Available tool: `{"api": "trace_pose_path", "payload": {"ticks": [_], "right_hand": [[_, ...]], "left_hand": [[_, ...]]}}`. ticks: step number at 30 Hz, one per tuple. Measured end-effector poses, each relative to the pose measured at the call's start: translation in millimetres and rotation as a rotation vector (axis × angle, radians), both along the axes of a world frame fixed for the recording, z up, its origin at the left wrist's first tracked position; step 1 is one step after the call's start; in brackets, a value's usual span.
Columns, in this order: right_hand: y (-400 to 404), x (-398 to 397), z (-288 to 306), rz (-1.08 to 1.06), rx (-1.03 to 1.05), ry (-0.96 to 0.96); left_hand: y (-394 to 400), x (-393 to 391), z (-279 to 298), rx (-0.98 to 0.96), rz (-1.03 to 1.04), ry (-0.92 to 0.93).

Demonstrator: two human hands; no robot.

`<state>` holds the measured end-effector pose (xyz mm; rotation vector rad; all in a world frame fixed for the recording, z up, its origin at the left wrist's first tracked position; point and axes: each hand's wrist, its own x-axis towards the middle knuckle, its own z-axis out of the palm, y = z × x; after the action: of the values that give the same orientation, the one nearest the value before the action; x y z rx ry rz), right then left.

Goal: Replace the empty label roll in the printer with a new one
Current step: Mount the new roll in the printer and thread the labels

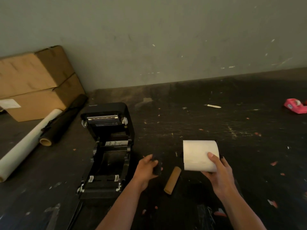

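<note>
The black label printer sits open on the dark table, lid tilted back, its roll bay bare. My right hand grips the new white label roll from below and the right; a black spindle end pokes out at each side of the roll. My left hand is closed on a small black part, just right of the printer. The empty brown cardboard core lies on the table between my two hands.
Two stacked cardboard boxes stand at the back left against the wall. A long white roll and a black roll lie left of the printer. A pink tape dispenser sits at the far right. Scraps litter the dark table.
</note>
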<state>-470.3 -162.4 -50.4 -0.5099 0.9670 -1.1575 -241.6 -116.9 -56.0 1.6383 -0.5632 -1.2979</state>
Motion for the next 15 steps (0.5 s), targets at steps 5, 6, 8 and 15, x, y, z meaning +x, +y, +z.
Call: {"api": "trace_pose_path", "payload": {"ticks": [5,6,8,15], "right_hand": [[-3,9,12,0.046,-0.017,-0.007],[-4,10,16,0.053,-0.022,-0.012],[-5,13,23,0.073,-0.037,-0.022],[-16,21,49,0.104,-0.095,-0.022]], "left_hand": [[-17,-9,29,-0.112,0.211,0.201],[-21,-10,32,-0.127,0.248,0.215],[-27,-14,40,-0.16,0.301,0.258],[-36,-28,66,-0.227,0.174,0.256]]}}
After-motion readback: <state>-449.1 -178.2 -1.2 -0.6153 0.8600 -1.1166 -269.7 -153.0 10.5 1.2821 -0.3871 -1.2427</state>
